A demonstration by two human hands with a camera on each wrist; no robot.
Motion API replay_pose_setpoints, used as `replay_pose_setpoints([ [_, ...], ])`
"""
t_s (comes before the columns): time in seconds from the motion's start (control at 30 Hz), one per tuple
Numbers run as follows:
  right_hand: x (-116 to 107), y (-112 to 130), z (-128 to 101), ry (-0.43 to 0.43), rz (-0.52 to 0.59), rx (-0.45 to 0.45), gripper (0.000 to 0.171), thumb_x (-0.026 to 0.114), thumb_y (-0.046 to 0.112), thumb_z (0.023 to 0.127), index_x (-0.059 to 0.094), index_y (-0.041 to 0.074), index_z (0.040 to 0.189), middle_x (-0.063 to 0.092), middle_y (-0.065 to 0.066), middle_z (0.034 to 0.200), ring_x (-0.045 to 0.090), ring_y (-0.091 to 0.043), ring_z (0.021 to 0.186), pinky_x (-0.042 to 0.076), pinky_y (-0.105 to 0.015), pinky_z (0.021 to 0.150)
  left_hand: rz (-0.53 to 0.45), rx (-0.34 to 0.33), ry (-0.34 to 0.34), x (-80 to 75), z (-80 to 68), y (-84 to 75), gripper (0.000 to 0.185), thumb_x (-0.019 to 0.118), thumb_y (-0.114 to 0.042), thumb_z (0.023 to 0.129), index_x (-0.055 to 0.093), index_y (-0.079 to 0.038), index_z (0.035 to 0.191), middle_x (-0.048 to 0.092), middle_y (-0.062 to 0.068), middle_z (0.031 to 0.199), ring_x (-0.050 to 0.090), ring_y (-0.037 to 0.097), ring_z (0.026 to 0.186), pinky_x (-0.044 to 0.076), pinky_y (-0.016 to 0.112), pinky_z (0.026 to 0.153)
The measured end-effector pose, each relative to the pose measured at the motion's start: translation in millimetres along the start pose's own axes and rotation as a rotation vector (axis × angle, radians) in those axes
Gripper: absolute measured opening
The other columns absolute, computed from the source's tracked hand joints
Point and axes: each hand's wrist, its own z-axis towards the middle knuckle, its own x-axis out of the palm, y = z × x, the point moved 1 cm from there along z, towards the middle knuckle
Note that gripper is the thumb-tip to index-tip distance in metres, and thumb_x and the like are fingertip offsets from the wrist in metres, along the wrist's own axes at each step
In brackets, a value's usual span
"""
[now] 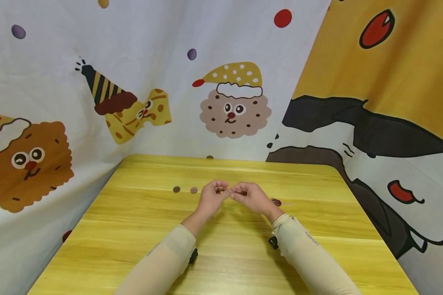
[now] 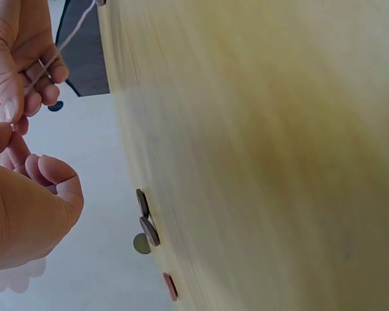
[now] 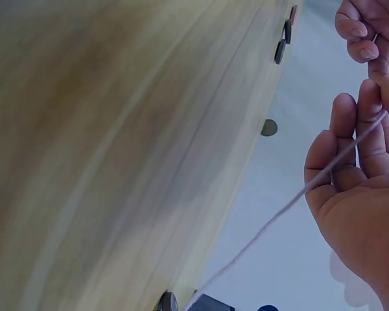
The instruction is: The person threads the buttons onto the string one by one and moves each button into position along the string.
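Observation:
Above the far half of the wooden table, my left hand and right hand meet at the fingertips. My right thumb and fingers pinch a thin pale pink string, which crosses the palm and trails down toward the table. Thumb against finger, my left hand pinches what looks like the same string's tip; fingers mostly hide it. Left of the hands lie a dark round disc and a brownish-pink disc. Beside my right wrist are red and dark discs, close together.
Behind the table hangs a white curtain with cartoon prints. Its yellow, dark-printed part hangs along the right side. Small black devices sit under both wrists, one at the left sleeve and one at the right sleeve.

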Motion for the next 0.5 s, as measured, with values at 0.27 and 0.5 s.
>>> replay_pose_setpoints([
  [0.27, -1.9, -5.3, -2.8, -0.040, 0.001, 0.006, 0.020, 0.070, 0.034, 0.106, 0.079, 0.019, 0.115, 0.078, -0.014, 0.108, 0.060, -0.017, 0.082, 0.053, -0.029, 0.073, -0.004, -0.002, -0.010, 0.7, -1.7, 0.3, 0.020, 0.075, -0.012, 0.099, 0.071, -0.007, 0.118, 0.073, 0.010, 0.110, 0.062, 0.021, 0.100, 0.052, 0.032, 0.090],
  [0.5, -5.0, -7.1, -5.1, -0.045, 0.027, 0.027, 0.030, 0.068, 0.034, 0.107, 0.077, 0.008, 0.119, 0.073, -0.025, 0.104, 0.046, -0.015, 0.070, 0.042, -0.026, 0.064, -0.010, -0.002, -0.015, 0.6, -1.8, -1.3, 0.020, 0.075, -0.012, 0.097, 0.071, -0.007, 0.116, 0.072, 0.009, 0.108, 0.063, 0.020, 0.098, 0.053, 0.032, 0.090],
])
